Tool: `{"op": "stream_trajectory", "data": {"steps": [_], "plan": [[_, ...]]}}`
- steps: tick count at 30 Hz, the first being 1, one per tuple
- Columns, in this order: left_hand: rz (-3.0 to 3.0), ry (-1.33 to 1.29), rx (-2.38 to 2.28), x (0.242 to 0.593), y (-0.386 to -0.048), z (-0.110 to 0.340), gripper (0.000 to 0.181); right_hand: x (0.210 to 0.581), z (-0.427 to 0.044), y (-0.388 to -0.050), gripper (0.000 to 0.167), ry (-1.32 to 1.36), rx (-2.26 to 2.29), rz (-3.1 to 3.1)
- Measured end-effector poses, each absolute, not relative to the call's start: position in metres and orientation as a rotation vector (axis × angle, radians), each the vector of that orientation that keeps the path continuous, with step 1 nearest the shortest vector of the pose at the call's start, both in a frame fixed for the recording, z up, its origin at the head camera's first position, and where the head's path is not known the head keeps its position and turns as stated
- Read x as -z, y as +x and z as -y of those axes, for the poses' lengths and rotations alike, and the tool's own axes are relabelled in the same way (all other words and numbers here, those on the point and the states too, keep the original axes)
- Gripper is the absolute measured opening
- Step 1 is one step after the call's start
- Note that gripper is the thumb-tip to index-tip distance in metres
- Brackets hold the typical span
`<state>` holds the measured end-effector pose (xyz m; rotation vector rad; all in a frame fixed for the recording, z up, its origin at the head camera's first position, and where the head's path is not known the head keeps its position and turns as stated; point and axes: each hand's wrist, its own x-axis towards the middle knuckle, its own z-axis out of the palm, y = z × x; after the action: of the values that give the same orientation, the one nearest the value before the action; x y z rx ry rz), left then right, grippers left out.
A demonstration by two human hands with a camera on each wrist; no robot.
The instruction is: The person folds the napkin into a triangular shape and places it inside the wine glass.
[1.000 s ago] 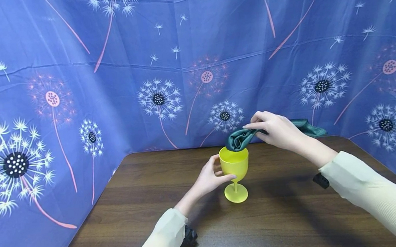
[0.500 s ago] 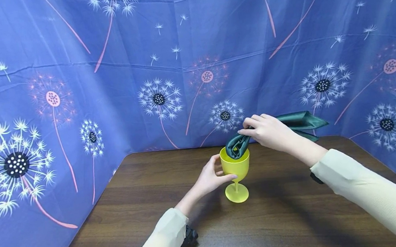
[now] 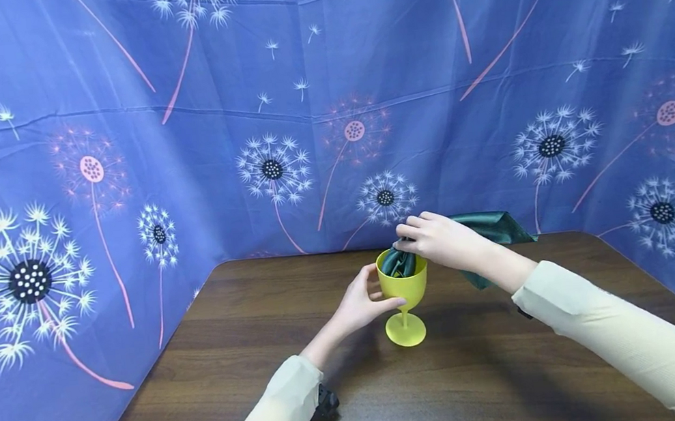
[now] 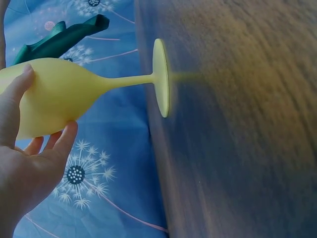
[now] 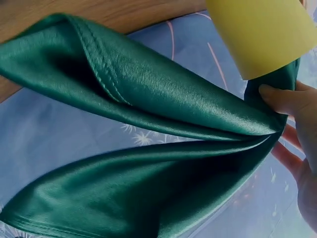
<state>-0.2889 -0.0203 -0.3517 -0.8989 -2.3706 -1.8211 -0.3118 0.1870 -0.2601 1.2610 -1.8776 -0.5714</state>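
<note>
A yellow plastic goblet [image 3: 404, 292] stands upright, its round foot [image 4: 161, 79] at the tabletop. My left hand [image 3: 358, 302] holds the bowl from the left, thumb in front and fingers behind. A dark green satin napkin [image 5: 168, 91] is gathered in my right hand [image 3: 442, 240], which pinches it just above the goblet's rim. The rolled, bunched end of the napkin [image 3: 397, 264] sits inside the bowl. Two loose tails spread out behind the hand to the right. How deep the bunched end reaches is hidden by the bowl.
The brown wooden table [image 3: 238, 385] spreads around the goblet, its far edge close behind it. A blue curtain [image 3: 183, 151] with a dandelion print hangs behind and along both sides. A black wrist camera [image 3: 327, 401] is strapped under the left sleeve.
My right hand has moved left and down, bringing the napkin's bunched end from above the rim into the goblet. The tails have swung lower. My left hand has hardly moved.
</note>
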Motion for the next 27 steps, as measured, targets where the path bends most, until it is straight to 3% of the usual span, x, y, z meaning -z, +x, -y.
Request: {"op": "stream_trajectory", "data": {"steps": [8,27], "plan": [[2.407,-0.88,1.793,0.353,-0.288,0.021,0.068,0.262,-0.179,-0.309,0.036,1.296,0.6,1.925],[2.413,-0.881,1.816,0.352,-0.288,0.021,0.069,0.261,-0.161,-0.312,0.022,1.403,0.254,2.243]]}}
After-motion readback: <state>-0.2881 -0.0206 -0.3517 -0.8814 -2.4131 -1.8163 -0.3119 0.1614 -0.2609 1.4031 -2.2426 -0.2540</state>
